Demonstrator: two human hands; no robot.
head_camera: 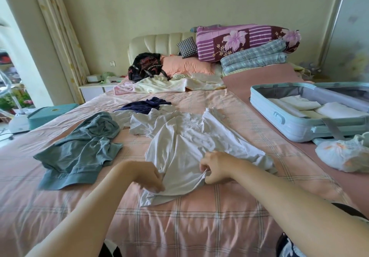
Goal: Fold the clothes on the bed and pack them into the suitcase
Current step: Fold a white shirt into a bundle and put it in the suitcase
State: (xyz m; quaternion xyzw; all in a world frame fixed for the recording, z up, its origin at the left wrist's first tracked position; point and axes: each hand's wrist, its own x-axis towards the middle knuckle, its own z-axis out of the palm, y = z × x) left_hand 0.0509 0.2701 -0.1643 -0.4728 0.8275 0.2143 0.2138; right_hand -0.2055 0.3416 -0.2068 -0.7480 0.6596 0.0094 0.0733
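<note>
A crumpled white T-shirt (pixel 185 147) lies spread on the pink checked bed (pixel 199 226), its hem toward me. My right hand (pixel 214 167) pinches the hem between thumb and fingers. My left hand (pixel 153 177) grips the hem's left part, blurred. A grey-green garment (pixel 79 153) lies rumpled at the left. A dark navy garment (pixel 143 106) sits further back, beside another white piece (pixel 123 117). The light blue suitcase (pixel 265 107) lies open at the right with folded white clothes (pixel 299 103) inside.
A white plastic bag (pixel 343 155) lies in front of the suitcase. Pillows, folded quilts (pixel 245 41) and a black bag (pixel 144 66) crowd the headboard. A pale blanket (pixel 169 86) lies across the bed's far end. A teal box (pixel 50 115) stands on the floor at the left.
</note>
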